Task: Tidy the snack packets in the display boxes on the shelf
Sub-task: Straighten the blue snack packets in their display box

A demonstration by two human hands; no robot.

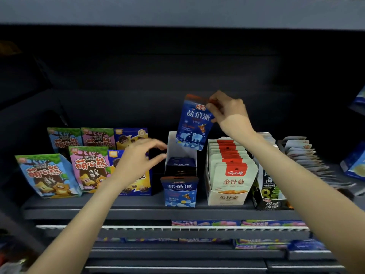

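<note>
Dark shelf (pixel 126 212) | right hand (pixel 227 111) fingers pinch blue packet (pixel 194 123) | left hand (pixel 136 161) fingers spread, empty

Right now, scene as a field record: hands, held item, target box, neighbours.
right hand: right hand pinches the top corner of the blue packet
held item: blue packet, tilted, raised above the blue display box
left hand: left hand with fingers spread, beside the box, holding nothing
blue display box: on the shelf, one packet at its front, dark ones behind
right neighbour: pale display box, a full row of red-topped packets
left neighbour: bear-print bags standing in rows
</note>
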